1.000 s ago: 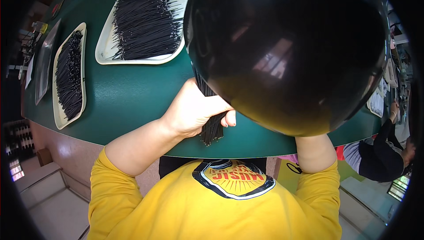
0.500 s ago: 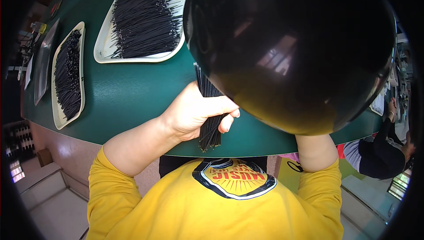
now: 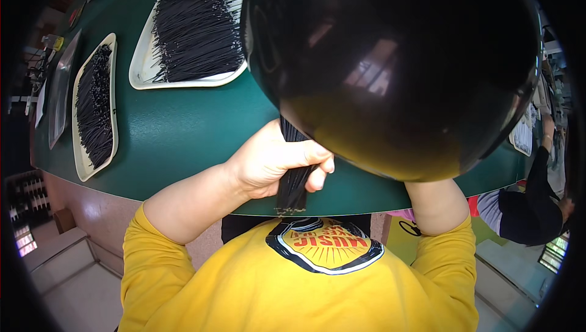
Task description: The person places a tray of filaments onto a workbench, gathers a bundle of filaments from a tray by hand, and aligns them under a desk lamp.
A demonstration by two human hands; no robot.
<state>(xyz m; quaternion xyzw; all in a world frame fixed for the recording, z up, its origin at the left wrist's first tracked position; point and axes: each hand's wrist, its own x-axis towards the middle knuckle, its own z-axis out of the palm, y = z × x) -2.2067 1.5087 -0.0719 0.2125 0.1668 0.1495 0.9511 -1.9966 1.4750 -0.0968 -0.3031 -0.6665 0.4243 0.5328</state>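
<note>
My left hand is closed around a bundle of thin black wires, thumb across the front. The bundle is held near the table's front edge, its lower ends roughly level with small light tips. Its upper part passes behind a large glossy black dome, which fills the upper right of the view. Only my right forearm shows, reaching up under the dome, which hides that hand and anything it may hold.
On the green table stand a large white tray and a narrower cream tray, both heaped with black wires. A clear tray lies further left. At the far right, a co-worker's arm reaches toward another white tray.
The wires' upper ends, which stuck up above my left hand, are now lower and mostly behind the dome. The lower ends look more even. The dome sits slightly further left in view.
</note>
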